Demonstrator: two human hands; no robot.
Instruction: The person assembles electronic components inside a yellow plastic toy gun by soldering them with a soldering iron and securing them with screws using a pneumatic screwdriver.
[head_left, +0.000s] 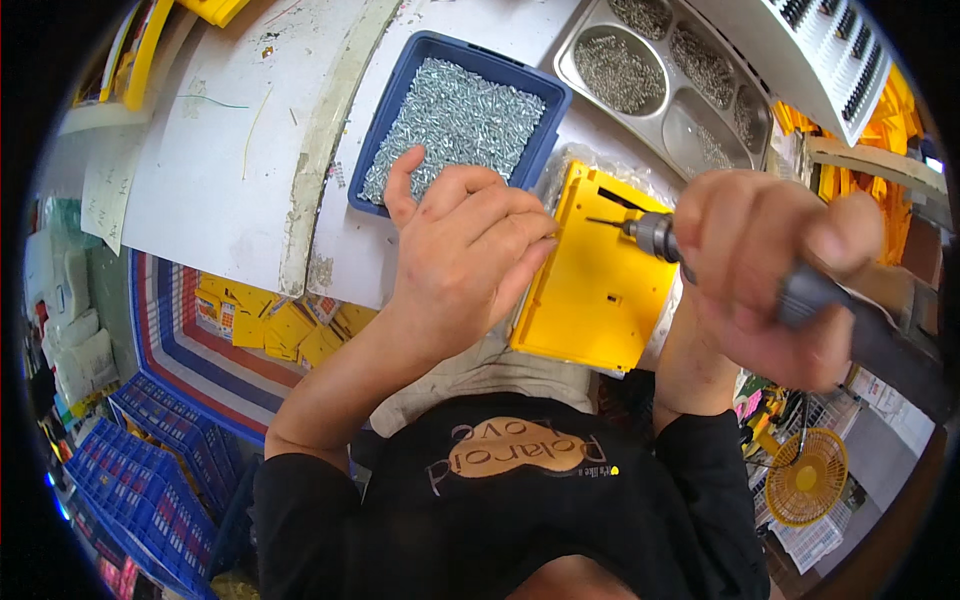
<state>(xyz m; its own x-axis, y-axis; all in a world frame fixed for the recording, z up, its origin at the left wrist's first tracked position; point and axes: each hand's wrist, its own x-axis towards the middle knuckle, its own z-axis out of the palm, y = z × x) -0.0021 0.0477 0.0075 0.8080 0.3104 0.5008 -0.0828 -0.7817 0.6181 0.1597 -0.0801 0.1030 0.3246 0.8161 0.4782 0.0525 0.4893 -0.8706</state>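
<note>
My right hand, blurred by motion, is wrapped round a dark electric screwdriver. Its thin bit points left and lies over the upper part of a yellow plastic panel that has small holes and a slot. My left hand is at the panel's left edge, thumb and forefinger drawn together; whatever is between them is hidden. The little finger sticks out toward a blue tray full of small silvery screws. Clear plastic wrap shows behind the panel.
A steel compartment tray of small metal parts sits at the back right, near a white rack with rows of black pieces. Left of me, a striped bag holds yellow pieces. Blue crates and a yellow basket stand lower down.
</note>
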